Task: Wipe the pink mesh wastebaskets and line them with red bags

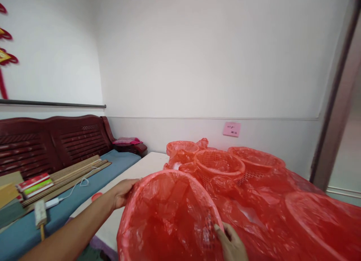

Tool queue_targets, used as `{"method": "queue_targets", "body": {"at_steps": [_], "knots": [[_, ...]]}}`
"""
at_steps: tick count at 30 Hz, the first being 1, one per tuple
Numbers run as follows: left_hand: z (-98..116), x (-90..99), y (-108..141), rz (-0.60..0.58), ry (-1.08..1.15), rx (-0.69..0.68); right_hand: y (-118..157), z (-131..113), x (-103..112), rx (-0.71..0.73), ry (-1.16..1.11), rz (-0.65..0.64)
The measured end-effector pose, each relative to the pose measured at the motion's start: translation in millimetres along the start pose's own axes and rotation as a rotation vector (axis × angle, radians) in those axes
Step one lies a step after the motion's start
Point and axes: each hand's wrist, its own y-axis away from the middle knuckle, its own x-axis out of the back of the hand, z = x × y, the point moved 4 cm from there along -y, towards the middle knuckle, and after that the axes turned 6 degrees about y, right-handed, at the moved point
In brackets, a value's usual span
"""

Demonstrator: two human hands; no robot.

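White walls with a grey lower band close off the room, and a small pink note (231, 128) is stuck on the wall well beyond both hands. Nearest the camera, a red bin (169, 219) lined with a red plastic bag sits between the hands, its mouth tipped toward the viewer. The left hand (124, 192) is curled around the bin's far-left rim, fingers gripping the bag-covered edge, forearm reaching in from the lower left. The right hand (232, 244) pinches the rim on the near-right side, fingertips pressing the bag film against the mesh wall (only part of this hand shows at the bottom edge). Just beyond the hands stand three more red mesh baskets (219, 165), each lined with a bag, amid loose red plastic sheeting (282, 212) spreading off to the right of the right hand. A cream tabletop (141, 169) lies under and past the left hand. Farther left of the left hand, a dark red wooden sofa (50, 141) holds a blue cushion, a folded bamboo mat (76, 174) and a white cable.
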Motion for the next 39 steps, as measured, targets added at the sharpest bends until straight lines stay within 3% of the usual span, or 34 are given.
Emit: {"method": "queue_targets", "body": {"at_steps": [5,10,16,22,26,30,35,39], "knots": [[-4.2,14.0,3.1,0.044,0.156,-0.041,-5.2,7.8,-3.1,-0.036,-0.039,-0.006],[-9.1,27.3,12.1,0.117,0.148,-0.076,-15.8,6.8,-7.3,-0.127,-0.187,-0.009],[-16.9,16.6,10.7,0.149,0.042,-0.159,-29.5,-15.4,-4.5,-0.088,-0.096,0.119],[-18.0,10.3,5.4,0.137,0.013,-0.179,-33.6,-15.1,-3.5,-0.079,-0.102,0.087],[-20.3,14.5,6.9,0.117,0.135,-0.153,-31.2,-17.0,-1.8,-0.106,-0.146,0.097],[-40.1,15.5,2.8,0.103,0.319,-0.105,-31.0,-17.1,-3.5,-0.117,-0.175,0.107],[-72.4,-2.3,-10.9,0.023,0.441,-0.025,-34.0,-16.2,-10.2,-0.087,-0.172,0.092],[-80.1,-11.8,-11.8,0.018,0.503,-0.088,-37.0,-13.4,-8.4,-0.096,-0.164,0.111]]}}
